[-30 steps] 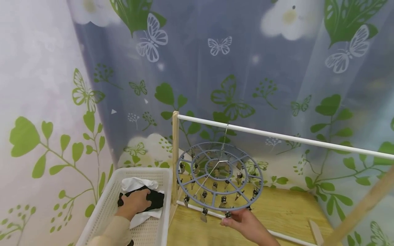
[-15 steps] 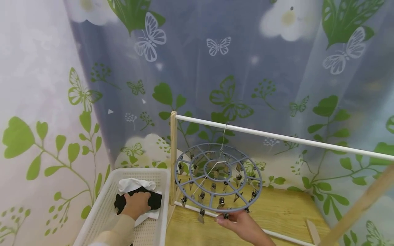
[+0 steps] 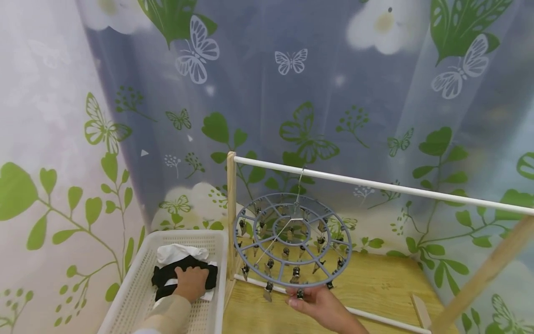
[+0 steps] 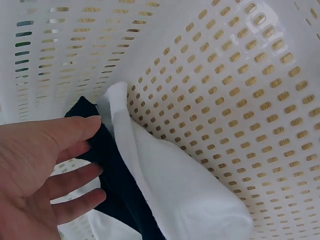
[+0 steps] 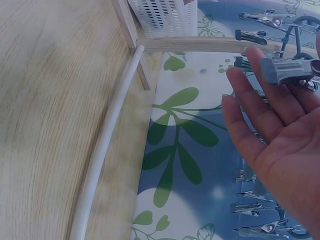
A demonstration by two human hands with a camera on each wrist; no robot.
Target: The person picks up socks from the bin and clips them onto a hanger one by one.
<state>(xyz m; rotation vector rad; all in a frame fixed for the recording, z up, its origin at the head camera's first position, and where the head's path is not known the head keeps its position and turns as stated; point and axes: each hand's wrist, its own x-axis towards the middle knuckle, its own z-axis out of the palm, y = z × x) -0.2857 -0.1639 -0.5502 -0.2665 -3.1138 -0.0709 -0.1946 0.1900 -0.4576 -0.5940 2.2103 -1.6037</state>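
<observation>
In the head view my left hand (image 3: 192, 284) reaches into a white perforated basket (image 3: 218, 306). Its fingers lie over a dark piece of cloth (image 3: 167, 273) with white cloth (image 3: 179, 253) behind it. The left wrist view shows the thumb and fingers spread apart beside the dark fabric (image 4: 117, 175), nothing gripped between them. A round grey clip hanger (image 3: 281, 280) hangs by its hook from a white bar. My right hand (image 3: 323, 308) is at its front rim, fingers beneath and thumb in front. In the right wrist view its fingers extend behind a metal-and-grey clip (image 5: 290, 71).
The white bar (image 3: 375, 184) runs across a wooden frame with a post (image 3: 231, 208) between basket and hanger. A lower white rod (image 3: 388, 320) crosses over the wood-grain tabletop (image 3: 375, 283). Behind hangs a curtain (image 3: 250, 93) printed with leaves and butterflies.
My left hand has shifted slightly on the dark cloth and turned; more dark and white fabric shows beside it. The right hand stays at the hanger rim. The head view has drifted slightly.
</observation>
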